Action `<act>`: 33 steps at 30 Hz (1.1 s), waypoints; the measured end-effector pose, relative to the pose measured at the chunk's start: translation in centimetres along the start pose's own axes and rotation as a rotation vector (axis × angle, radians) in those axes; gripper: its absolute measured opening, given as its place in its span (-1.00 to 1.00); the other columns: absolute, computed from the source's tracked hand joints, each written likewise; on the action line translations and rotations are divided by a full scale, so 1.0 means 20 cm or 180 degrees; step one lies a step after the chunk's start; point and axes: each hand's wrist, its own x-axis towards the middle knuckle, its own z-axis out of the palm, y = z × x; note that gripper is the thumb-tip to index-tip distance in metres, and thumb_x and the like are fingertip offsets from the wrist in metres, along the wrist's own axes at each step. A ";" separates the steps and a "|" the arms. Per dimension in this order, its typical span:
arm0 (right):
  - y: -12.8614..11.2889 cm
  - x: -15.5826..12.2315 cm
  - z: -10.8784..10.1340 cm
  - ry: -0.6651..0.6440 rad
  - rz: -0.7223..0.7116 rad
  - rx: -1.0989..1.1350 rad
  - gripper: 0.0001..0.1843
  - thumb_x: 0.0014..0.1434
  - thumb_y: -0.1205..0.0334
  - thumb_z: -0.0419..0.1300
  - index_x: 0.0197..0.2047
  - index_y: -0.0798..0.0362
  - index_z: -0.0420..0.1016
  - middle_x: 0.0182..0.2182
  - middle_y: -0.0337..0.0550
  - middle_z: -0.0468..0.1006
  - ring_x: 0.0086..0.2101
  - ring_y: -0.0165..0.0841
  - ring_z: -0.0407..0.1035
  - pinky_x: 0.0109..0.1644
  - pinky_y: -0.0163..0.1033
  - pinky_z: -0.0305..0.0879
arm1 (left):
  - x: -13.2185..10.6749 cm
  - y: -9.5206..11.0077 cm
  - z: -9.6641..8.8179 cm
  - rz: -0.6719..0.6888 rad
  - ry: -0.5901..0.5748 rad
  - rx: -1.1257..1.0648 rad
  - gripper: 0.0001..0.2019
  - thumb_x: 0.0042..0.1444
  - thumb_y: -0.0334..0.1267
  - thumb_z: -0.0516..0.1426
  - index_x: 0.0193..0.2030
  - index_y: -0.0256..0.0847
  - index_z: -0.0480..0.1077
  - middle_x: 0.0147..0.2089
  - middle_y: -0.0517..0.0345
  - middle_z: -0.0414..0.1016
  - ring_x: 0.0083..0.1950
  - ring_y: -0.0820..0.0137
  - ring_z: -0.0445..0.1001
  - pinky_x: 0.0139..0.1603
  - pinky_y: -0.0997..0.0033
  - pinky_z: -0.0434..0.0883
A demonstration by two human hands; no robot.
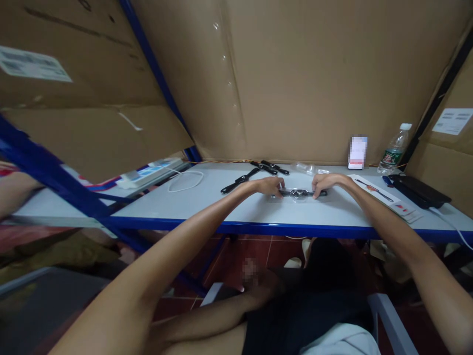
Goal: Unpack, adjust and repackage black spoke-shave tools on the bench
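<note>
The left hand (273,186) and right hand (322,184), fingers curled in, seem to pinch opposite ends of the black tool (298,193) over the surface (314,214), apparently a two-handed handling step that calls next for an even grip.

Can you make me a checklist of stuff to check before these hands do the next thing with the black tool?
1. Left hand at the left end of the black tool: ok.
2. Right hand at its right end: ok.
3. Both hands gripping firmly: cannot tell.
4. Clear plastic around the tool sealed: cannot tell, too small.
5. Bottle capped and away from both hands: ok.
6. Phone away from both hands: ok.
</note>
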 end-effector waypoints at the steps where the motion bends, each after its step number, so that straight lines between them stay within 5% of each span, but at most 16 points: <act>1: 0.00 0.00 0.00 -0.0027 -0.0018 0.0033 -0.67 -0.18 0.02 0.43 -0.45 0.08 0.52 -0.57 -0.29 0.41 -0.49 -0.40 0.23 -0.43 -0.26 0.07 | 0.00 0.00 0.00 -0.0017 -0.0034 -0.0059 -0.34 -0.08 -0.06 0.28 0.19 -0.25 0.41 0.07 -0.07 0.57 -0.02 0.22 0.52 -0.08 0.38 0.37; 7: 0.00 -0.03 0.06 0.0379 -0.0183 0.0229 -0.55 -0.23 -0.09 0.48 -0.46 0.07 0.48 -0.59 -0.33 0.35 -0.50 -0.43 0.18 -0.44 -0.28 0.01 | 0.01 0.01 0.00 0.0025 0.0022 -0.0031 -0.44 -0.12 -0.10 0.29 0.07 -0.21 0.47 0.04 -0.02 0.59 -0.02 0.21 0.52 -0.11 0.38 0.37; 12: -0.02 -0.07 0.10 0.0679 -0.0225 0.0073 -0.67 -0.13 0.07 0.45 -0.38 0.05 0.47 -0.54 -0.31 0.40 -0.47 -0.39 0.27 -0.42 -0.29 0.06 | -0.02 0.06 -0.02 -0.0082 0.0022 -0.0266 -0.41 -0.14 -0.19 0.31 0.09 -0.27 0.40 -0.05 0.01 0.62 -0.09 0.25 0.54 -0.18 0.40 0.39; 16: -0.07 -0.15 0.12 0.1345 -0.0283 -0.0569 -0.73 -0.04 0.16 0.44 -0.28 0.04 0.52 -0.34 -0.15 0.58 -0.28 -0.24 0.43 -0.31 -0.25 0.15 | -0.05 0.09 -0.08 -0.0099 -0.0037 -0.0250 -0.45 -0.11 -0.22 0.32 0.09 -0.24 0.41 -0.19 0.10 0.64 -0.17 0.26 0.56 -0.18 0.36 0.40; 19: -0.15 -0.23 0.17 0.1955 -0.0261 -0.0920 -0.78 0.13 0.21 0.32 -0.13 0.03 0.52 -0.17 -0.01 0.62 -0.14 -0.12 0.47 -0.20 -0.19 0.21 | -0.08 0.12 -0.09 -0.0181 0.0372 0.0340 -0.56 -0.07 -0.23 0.33 0.01 -0.19 0.48 -0.15 0.04 0.64 -0.07 0.15 0.57 -0.09 0.28 0.40; 22: -0.23 -0.29 0.25 0.2256 -0.0194 -0.1227 -0.73 0.24 0.40 0.13 0.00 0.09 0.49 -0.05 0.14 0.59 -0.07 -0.05 0.46 -0.06 -0.09 0.25 | -0.12 0.18 -0.03 -0.0297 0.0934 0.1056 -0.69 0.11 -0.30 0.21 0.02 -0.20 0.49 -0.02 -0.13 0.59 0.04 0.03 0.54 0.01 0.16 0.38; 25: -0.26 -0.31 0.32 0.2255 -0.0144 -0.1600 -0.60 0.25 0.53 -0.01 0.07 0.14 0.48 0.00 0.24 0.55 0.00 -0.01 0.42 0.05 0.00 0.25 | -0.18 0.25 0.07 -0.0156 0.1017 0.1396 -0.68 0.25 -0.38 0.06 0.12 -0.28 0.43 0.05 -0.25 0.52 0.05 0.03 0.53 0.05 0.10 0.37; 33: -0.28 -0.45 0.47 0.2230 -0.0081 -0.1786 -0.66 0.33 0.44 0.00 0.05 0.04 0.49 -0.03 0.14 0.54 -0.03 -0.07 0.41 0.07 -0.01 0.29 | -0.34 0.22 0.23 0.0362 0.1511 0.1256 -0.71 0.41 -0.17 -0.06 0.05 -0.21 0.42 0.18 -0.23 0.38 0.22 0.06 0.33 0.21 0.04 0.31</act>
